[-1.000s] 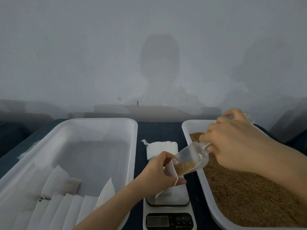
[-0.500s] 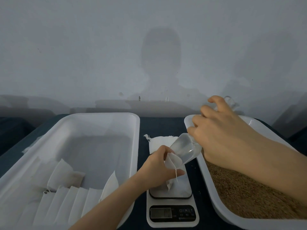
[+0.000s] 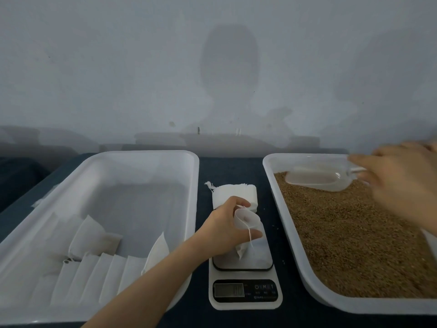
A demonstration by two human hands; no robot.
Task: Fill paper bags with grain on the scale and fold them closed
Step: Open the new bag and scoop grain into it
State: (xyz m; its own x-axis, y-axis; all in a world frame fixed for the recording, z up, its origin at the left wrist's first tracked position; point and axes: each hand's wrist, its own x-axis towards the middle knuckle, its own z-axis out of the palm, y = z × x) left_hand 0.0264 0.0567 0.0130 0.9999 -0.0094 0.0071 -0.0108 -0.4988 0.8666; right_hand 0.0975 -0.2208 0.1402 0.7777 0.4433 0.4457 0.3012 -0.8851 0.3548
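Bag: small white paper bag (image 3: 246,220), in my left hand (image 3: 224,230), over the scale (image 3: 260,259) plate; whether the bottom corner touches the plate is unclear.
Mouth: held open in a ring, facing up and right.
Fill: dark speck inside, level hidden; I judge it not full yet.
Handling: light, thin, soft paper; crumples easily and will sag with grain. Take it at the rim, thumb one side, fingers the other; don't squeeze the body.
String (image 3: 249,235): hangs off the rim past my thumb; could snag.
Left fingers: curled round the bag top, gripping.
Right hand (image 3: 402,185): blurred; fingers look closed on the scoop handle.
Scoop (image 3: 316,177): clear plastic, looks empty, low over the grain (image 3: 354,245) at the far end of the right tray (image 3: 343,305).
Stack (image 3: 236,192): empty bags, just behind the scale and my knuckles.
Left tray (image 3: 194,185): filled bags (image 3: 94,237) standing inside.
In the way: right tray rim between scoop and bag; loose grain may spill crossing it.
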